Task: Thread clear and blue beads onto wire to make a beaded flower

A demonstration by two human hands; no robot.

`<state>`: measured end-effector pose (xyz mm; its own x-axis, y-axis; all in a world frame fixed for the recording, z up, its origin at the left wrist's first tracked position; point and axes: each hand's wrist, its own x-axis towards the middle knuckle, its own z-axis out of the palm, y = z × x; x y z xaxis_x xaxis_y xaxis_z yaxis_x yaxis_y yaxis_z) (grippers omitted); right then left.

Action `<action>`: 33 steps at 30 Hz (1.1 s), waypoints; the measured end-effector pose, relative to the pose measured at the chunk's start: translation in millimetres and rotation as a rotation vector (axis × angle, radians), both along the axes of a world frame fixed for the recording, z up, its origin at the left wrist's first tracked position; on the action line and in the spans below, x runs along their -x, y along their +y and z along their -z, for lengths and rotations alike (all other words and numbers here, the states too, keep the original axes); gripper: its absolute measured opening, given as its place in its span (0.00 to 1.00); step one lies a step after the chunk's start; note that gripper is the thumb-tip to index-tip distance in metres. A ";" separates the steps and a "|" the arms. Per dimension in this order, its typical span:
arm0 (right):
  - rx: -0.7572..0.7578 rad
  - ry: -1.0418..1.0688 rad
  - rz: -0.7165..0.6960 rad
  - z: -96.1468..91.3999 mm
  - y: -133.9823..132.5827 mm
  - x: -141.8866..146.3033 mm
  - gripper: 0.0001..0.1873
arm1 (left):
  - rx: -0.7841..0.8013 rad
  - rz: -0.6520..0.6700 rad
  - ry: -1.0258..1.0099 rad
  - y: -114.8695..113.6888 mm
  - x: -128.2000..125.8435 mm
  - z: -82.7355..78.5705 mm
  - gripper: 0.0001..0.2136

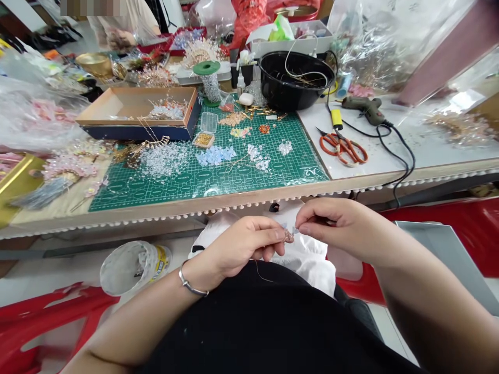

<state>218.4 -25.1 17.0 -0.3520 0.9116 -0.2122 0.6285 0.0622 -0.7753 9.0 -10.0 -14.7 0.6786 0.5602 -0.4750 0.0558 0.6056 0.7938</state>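
My left hand point(255, 239) pinches a small beaded ornament point(289, 236) between thumb and fingers, above my lap. From below that hand hangs a thin wire point(262, 272). My right hand point(331, 223) closes its thumb and forefinger on a small pale blue flower piece point(297, 229), right beside the ornament; whether the two are joined I cannot tell. On the green cutting mat point(187, 189) beyond my hands lie blue flower pieces point(215, 155), a heap of clear beads point(163, 160) and small white flower pieces point(258, 157).
Red-handled scissors point(343, 149) and a glue gun point(364, 108) with its cable lie at the right. Behind stand a black bowl point(278, 85), a wire spool point(210, 83) and a shallow box point(136, 127). A white bucket point(128, 267) is on the floor. Another person point(125, 26) is across the table.
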 end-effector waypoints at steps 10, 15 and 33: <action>-0.156 0.061 -0.220 4.5 7.3 -1.4 0.08 | -0.044 0.102 0.030 1.1 -3.8 -1.1 0.09; -0.128 0.088 -0.250 3.9 9.8 -2.9 0.07 | -0.048 0.111 0.004 1.0 -2.6 -0.9 0.09; -0.132 0.198 0.111 18.0 1.1 -3.8 0.04 | 0.008 -0.005 -0.081 2.0 -5.9 1.1 0.09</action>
